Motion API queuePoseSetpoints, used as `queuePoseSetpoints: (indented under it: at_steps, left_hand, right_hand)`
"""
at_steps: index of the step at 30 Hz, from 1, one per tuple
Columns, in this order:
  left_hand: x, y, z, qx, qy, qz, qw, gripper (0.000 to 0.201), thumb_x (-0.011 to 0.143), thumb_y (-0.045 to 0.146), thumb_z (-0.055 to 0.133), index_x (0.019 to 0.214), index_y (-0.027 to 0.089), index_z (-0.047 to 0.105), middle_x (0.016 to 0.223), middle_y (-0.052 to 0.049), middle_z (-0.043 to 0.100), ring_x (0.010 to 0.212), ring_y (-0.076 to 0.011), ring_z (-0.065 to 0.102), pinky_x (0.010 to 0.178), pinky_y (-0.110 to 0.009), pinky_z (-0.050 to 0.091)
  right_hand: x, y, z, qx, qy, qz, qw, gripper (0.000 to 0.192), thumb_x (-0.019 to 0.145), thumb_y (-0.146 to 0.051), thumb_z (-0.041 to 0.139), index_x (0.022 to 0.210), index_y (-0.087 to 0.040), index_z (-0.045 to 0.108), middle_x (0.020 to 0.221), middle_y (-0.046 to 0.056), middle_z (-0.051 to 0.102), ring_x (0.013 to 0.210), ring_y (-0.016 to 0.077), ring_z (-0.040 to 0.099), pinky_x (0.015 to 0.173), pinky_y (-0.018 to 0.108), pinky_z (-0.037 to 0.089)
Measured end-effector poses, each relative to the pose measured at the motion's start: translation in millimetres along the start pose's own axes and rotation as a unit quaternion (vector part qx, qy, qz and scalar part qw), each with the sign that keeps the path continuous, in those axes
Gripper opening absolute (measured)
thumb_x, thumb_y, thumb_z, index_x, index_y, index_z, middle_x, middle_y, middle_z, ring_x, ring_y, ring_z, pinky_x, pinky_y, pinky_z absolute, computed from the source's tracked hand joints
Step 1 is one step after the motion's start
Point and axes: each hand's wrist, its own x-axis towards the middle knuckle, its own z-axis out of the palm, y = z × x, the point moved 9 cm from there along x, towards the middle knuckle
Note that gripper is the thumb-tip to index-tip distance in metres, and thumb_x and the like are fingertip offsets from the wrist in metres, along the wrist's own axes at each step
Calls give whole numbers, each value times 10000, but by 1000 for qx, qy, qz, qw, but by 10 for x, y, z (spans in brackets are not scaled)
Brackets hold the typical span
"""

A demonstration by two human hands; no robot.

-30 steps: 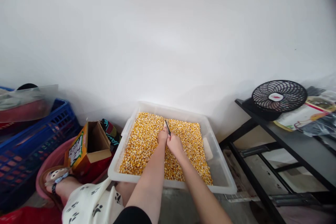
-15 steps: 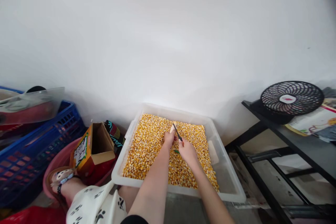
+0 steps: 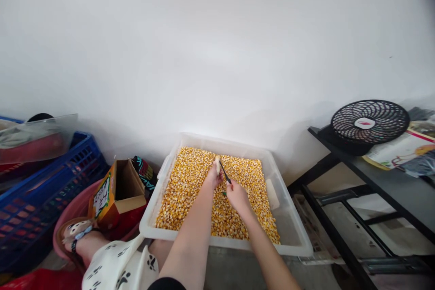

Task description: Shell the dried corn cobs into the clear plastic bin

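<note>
So behind everything you've got a big white wall (image 3: 217,54). Off to your right there's a dark surface (image 3: 404,190) on a black frame, and to your left a blue crate (image 3: 37,192) piled with stuff, including a clear sheet lying across the top.

Between those, right in front of you, is a translucent plastic tub (image 3: 290,231) with a thick layer of corn kernels (image 3: 183,181) in it. A pink basin (image 3: 68,205) is down by your foot, and a round black fan (image 3: 364,123) lies on the surface's far corner next to some packaging. The orange cardboard box (image 3: 119,197) in the basin has its top open.

Both your hands are over the corn. Your right grip (image 3: 238,195) is closed around a slim dark tool (image 3: 224,172) that points up and away from you. Your left grip (image 3: 215,176) is pinching a pale piece (image 3: 218,163), too small to say what. It's just beside the tool, can't tell if they're touching. There's also a tiny green bit (image 3: 224,193) near your right grip.
</note>
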Motion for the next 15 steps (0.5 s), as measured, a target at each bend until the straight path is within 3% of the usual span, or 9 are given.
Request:
queuePoseSetpoints:
  at_steps: [4,8,15]
  left_hand:
    - [44,22,47,-14,-24,-9,1000,346,840,426,375,643,153,449,448,22,423,350,-72,408,342,-167,344]
    - [126,43,87,-22,-42,-15,999,406,832,481,351,575,167,384,398,55,304,302,-47,279,293,-149,245]
    - [173,32,17,3,-15,1,1000,455,802,569,354,604,163,411,418,57,308,313,-40,277,302,-151,231]
  right_hand:
    - [81,-16,2,3,-10,7,1000,335,865,-291,299,992,-171,585,907,85,654,807,180,590,630,228,351]
    - [113,-58,-8,-1,-10,-3,1000,318,858,-280,313,969,-167,589,894,86,656,806,179,590,640,230,354]
    - [99,-72,-76,7,20,-1,1000,326,861,-287,315,1004,-174,584,916,84,655,809,170,588,651,222,358]
